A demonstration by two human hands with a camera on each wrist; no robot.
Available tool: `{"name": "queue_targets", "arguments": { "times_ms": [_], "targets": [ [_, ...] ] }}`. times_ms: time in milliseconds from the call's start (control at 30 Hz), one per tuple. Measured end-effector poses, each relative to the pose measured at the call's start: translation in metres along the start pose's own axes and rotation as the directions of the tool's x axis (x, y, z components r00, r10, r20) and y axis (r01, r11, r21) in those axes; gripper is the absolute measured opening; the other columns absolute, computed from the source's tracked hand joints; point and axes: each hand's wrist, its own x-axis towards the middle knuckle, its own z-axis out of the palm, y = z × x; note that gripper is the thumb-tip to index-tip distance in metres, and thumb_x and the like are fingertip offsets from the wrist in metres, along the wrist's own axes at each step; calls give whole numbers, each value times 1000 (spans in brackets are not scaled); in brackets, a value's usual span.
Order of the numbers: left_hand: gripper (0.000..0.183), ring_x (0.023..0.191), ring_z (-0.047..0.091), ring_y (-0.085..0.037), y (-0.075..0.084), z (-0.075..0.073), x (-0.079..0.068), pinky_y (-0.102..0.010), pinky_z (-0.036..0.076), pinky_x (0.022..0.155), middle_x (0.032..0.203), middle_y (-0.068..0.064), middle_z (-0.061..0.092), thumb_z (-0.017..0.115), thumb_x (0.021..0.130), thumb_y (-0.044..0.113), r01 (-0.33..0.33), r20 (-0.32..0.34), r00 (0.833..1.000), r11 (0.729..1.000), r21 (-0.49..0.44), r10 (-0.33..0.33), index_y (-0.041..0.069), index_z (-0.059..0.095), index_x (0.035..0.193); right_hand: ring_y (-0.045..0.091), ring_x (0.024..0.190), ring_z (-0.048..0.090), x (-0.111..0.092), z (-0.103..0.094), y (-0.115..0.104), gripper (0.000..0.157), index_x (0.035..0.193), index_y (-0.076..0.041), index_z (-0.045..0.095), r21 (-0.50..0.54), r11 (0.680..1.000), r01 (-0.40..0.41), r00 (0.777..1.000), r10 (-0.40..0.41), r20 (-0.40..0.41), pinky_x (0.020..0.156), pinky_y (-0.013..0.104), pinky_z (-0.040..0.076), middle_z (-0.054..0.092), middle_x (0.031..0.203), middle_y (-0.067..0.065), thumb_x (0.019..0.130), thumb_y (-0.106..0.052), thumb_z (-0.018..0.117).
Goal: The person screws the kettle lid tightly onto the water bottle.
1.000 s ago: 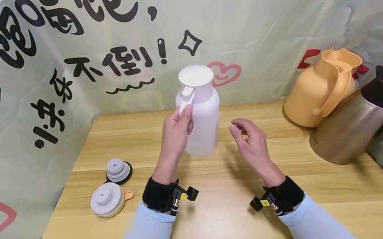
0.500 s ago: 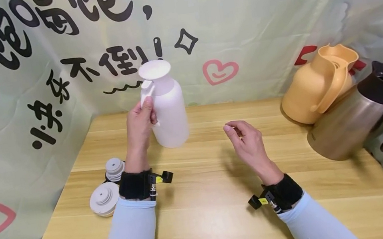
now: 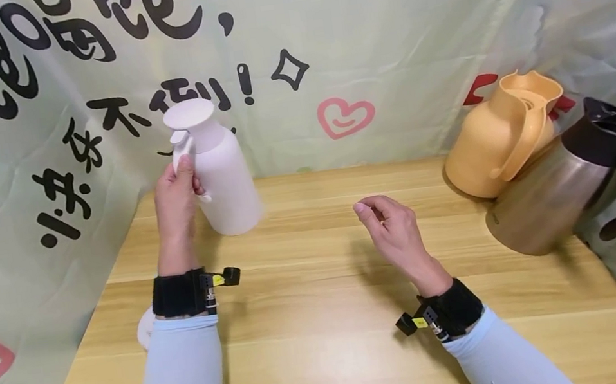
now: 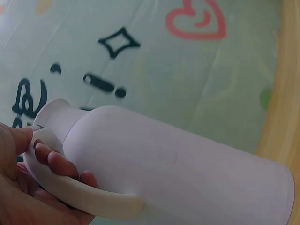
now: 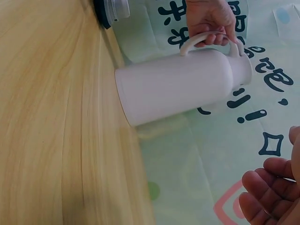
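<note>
My left hand (image 3: pixel 175 193) grips the handle of a white vacuum jug (image 3: pixel 225 180) at the back left of the table. In the left wrist view, curled fingers (image 4: pixel 61 164) pass through the jug's handle (image 4: pixel 89 197). The jug leans slightly, its flared top towards the left; whether its base touches the wood I cannot tell. Over the table's middle, my right hand (image 3: pixel 397 229) holds nothing, its fingers loosely curled. A round pale stopper (image 3: pixel 146 330) shows only in part beside the left forearm. In the right wrist view, a black-and-grey stopper (image 5: pixel 115 9) lies beyond the jug.
To the right, a yellow-orange jug (image 3: pixel 496 138) stands beside a steel jug (image 3: pixel 548 196) with a black top and handle. A printed cloth (image 3: pixel 415 28) with lettering and hearts hangs behind the wooden table (image 3: pixel 326 326).
My left hand has carried the white jug leftwards from the middle to the back left. The left forearm now covers most of the stoppers. My right hand has hardly moved.
</note>
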Motion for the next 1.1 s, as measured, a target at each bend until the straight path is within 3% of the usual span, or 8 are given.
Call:
{"name": "queue_targets", "arguments": {
  "times_ms": [267,600,867,1100],
  "targets": [
    [44,67,50,-13,4,-37,16,-20,45,65,74,0,52,60,88,47,24,-26,999,999,-33,-25,4,58,99,13,69,54,1,-1,0,26,99,-14,68,0,1000,-2,1000,2,13,61,35,45,63,80,0,99,-36,55],
    [37,61,48,-13,6,-80,28,-18,45,59,67,0,50,68,85,41,40,-109,992,986,-160,-58,5,58,86,9,69,58,1,-5,3,28,102,-18,66,-2,999,-35,998,35,43,59,34,48,64,78,-4,99,-42,52],
    [34,69,45,-15,9,-96,33,-20,42,63,70,0,47,65,88,40,32,-179,982,989,-147,-59,7,55,86,7,71,60,0,-5,5,32,110,-15,64,8,999,-53,997,53,54,58,33,50,65,80,-4,99,-43,52],
    [34,74,44,-14,11,-111,38,-19,39,68,77,1,45,61,88,44,75,-196,976,992,-101,-94,12,53,92,7,70,60,-1,-6,7,34,111,-14,63,-5,998,-56,997,56,62,57,32,50,66,80,-4,99,-43,51]
  ]
}}
